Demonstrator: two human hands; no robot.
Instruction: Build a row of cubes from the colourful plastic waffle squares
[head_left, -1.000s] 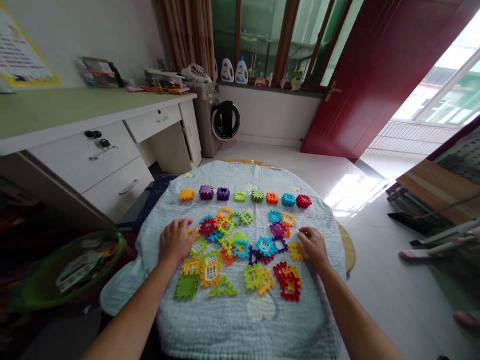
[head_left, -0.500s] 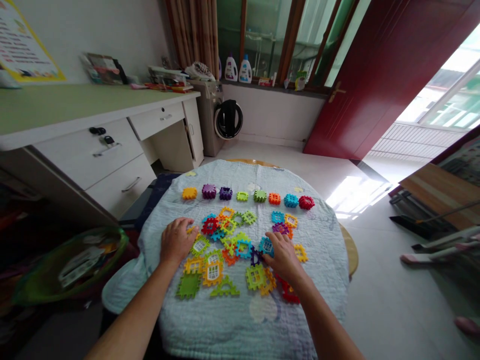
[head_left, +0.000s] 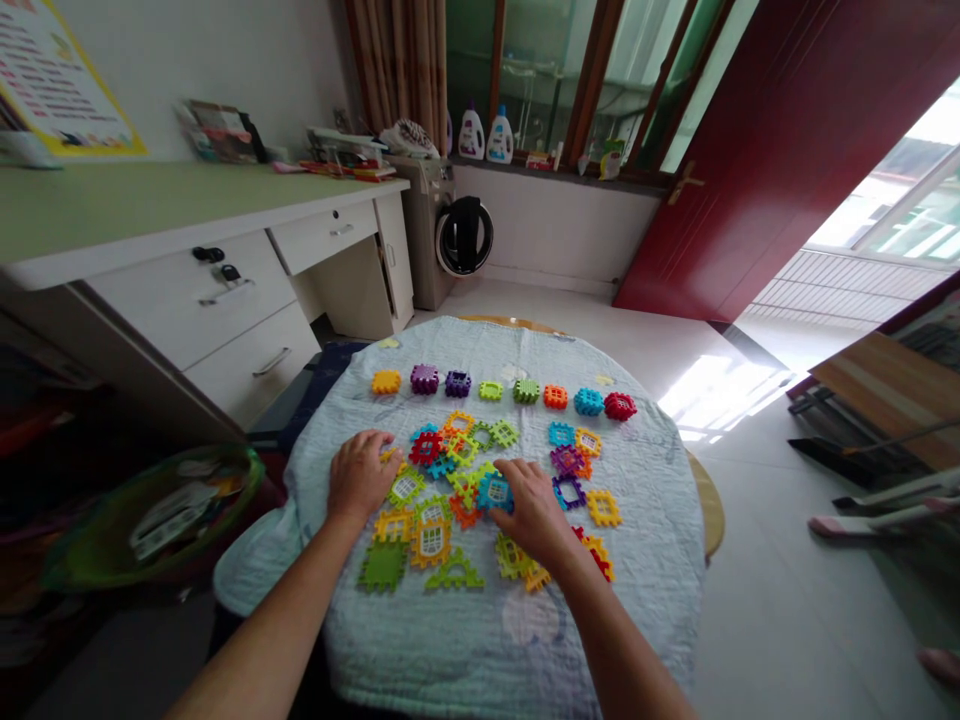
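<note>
A round table under a pale blue quilted cloth (head_left: pixel 480 640) carries several flat plastic interlocking tiles in mixed colours, heaped in the middle (head_left: pixel 465 470). My left hand (head_left: pixel 361 477) rests curled on the heap's left edge, over a yellow piece and beside a green window tile (head_left: pixel 405 487). My right hand (head_left: pixel 534 508) lies on the heap's centre with its fingers closed around a blue window tile (head_left: pixel 495 490). A row of assembled cubes (head_left: pixel 502 390), from yellow through purple, green, orange and blue to red, lines the far side.
A green-topped white desk with drawers (head_left: pixel 225 290) stands to the left, and a green basket (head_left: pixel 150 515) sits on the floor beside the table. A washing machine (head_left: pixel 450 235) is behind, a red door (head_left: pixel 757 170) at right, and furniture legs (head_left: pixel 862 470) on the right floor.
My right hand has swept from the right edge of the heap leftward to its centre and closed on the blue window tile. The left hand has stayed put.
</note>
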